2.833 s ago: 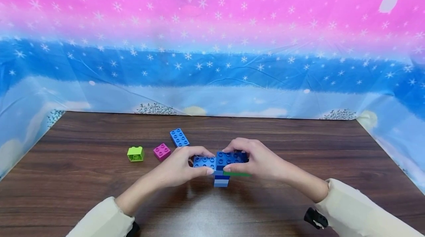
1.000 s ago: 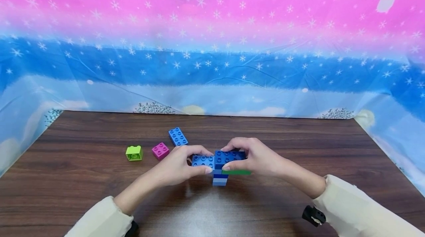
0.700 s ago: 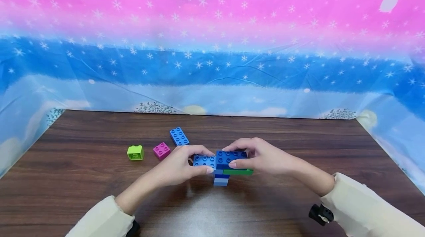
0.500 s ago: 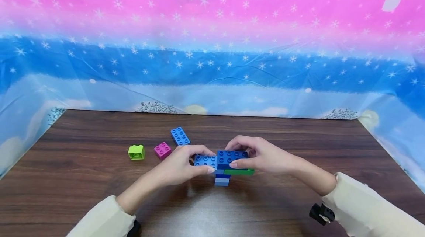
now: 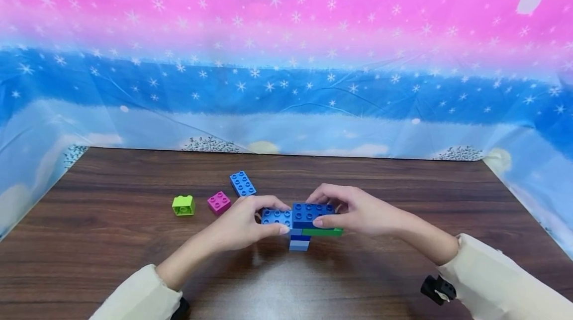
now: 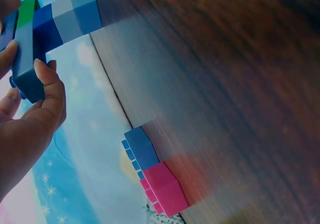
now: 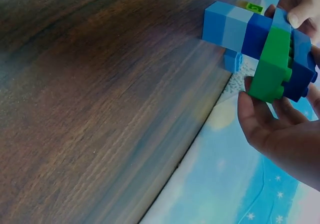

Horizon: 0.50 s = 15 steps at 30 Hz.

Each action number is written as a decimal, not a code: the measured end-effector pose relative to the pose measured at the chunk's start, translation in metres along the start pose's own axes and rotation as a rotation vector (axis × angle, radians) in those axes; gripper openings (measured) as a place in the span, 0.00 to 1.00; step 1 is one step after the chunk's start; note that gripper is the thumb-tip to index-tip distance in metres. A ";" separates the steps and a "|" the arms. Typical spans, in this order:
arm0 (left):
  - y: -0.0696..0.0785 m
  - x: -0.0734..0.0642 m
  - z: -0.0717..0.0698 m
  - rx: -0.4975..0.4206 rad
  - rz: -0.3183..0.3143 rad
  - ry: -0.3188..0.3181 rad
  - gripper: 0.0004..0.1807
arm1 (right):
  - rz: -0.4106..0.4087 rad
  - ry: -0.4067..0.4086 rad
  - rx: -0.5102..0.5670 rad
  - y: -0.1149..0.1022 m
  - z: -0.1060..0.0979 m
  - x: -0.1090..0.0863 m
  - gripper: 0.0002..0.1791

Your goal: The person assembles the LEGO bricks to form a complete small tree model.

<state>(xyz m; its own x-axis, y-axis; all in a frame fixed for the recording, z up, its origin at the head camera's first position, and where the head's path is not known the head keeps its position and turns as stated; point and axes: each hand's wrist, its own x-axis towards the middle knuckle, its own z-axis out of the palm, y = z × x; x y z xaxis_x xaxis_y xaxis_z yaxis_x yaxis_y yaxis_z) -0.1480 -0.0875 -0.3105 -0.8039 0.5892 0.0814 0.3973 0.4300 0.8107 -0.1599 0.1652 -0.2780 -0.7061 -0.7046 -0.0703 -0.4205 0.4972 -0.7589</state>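
In the head view a small tower of toy building blocks [image 5: 299, 246] stands at the middle of the table. My left hand [image 5: 241, 223] pinches the medium-blue brick [image 5: 276, 217] on the tower's left side between thumb and fingers. With thumb in front and fingers behind, my right hand [image 5: 358, 210] holds the dark blue brick [image 5: 309, 214] on top. Below that one a green brick [image 5: 322, 232] sticks out to the right. The right wrist view shows some of the green brick's studs [image 7: 287, 74] in a gap under the dark blue brick.
Left of the tower lie a pink brick [image 5: 219, 203], a loose blue brick [image 5: 242, 183] and a lime-green brick [image 5: 183, 205] tipped on its side. A patterned cloth [image 5: 286, 131] rises behind the wooden table [image 5: 112, 260].
My right hand has slid a little to the right along the dark blue brick, uncovering more of it and of the green brick. The left hand keeps its hold.
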 end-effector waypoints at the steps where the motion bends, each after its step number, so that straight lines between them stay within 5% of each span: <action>1: 0.000 0.000 0.000 -0.001 -0.004 0.001 0.16 | 0.004 -0.005 -0.002 0.000 0.000 0.000 0.16; 15: -0.001 0.000 0.001 0.008 -0.025 0.014 0.16 | -0.028 0.003 -0.023 0.003 0.000 0.000 0.15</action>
<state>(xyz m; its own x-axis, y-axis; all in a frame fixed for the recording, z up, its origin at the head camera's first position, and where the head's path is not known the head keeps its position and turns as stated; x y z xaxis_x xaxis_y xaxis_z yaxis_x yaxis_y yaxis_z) -0.1483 -0.0871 -0.3116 -0.8198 0.5684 0.0693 0.3805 0.4503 0.8077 -0.1612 0.1670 -0.2807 -0.6959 -0.7166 -0.0470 -0.4531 0.4889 -0.7454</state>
